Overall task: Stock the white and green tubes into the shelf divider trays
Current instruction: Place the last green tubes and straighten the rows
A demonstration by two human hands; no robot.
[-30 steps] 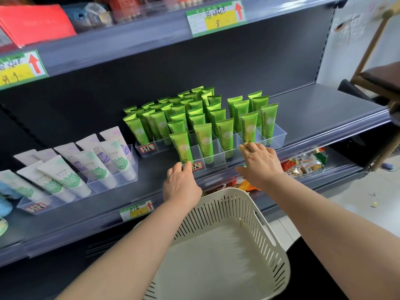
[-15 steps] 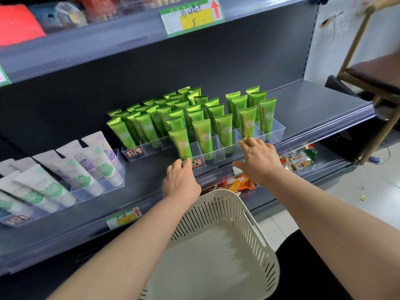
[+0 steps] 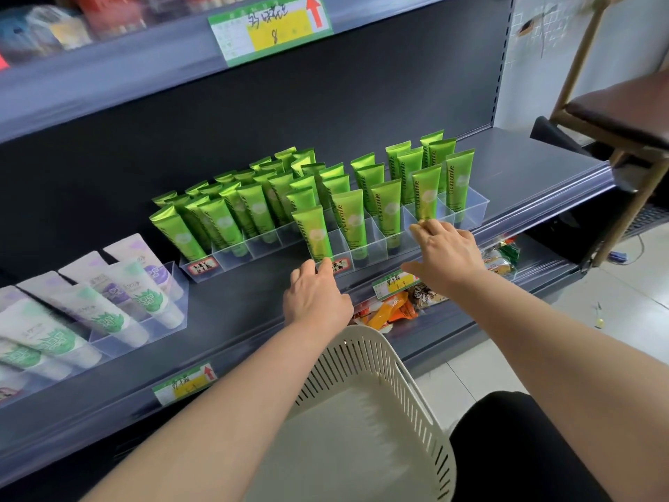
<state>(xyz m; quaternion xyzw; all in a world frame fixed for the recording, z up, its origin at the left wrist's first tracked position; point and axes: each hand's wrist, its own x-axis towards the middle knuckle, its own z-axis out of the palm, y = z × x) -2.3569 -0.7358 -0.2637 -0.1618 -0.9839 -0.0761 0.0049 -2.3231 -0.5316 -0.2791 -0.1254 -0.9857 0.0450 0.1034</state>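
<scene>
Left hand (image 3: 316,297), right hand (image 3: 449,255): fingers straight, touching front wall of divider tray (image 3: 476,211) holding green tubes (image 3: 349,215), near shelf (image 3: 525,168) front edge.

"chamomile" runs lengthwise in dark letters on the green tubes (image 3: 427,192). the price tag (image 3: 271,27) on the upper shelf's edge bears a handwritten "8" and a red arrow pointing up; its other writing is unreadable.

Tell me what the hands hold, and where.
Cannot tell: left hand and right hand touch the front of the tray, but no clear hold shows.
</scene>
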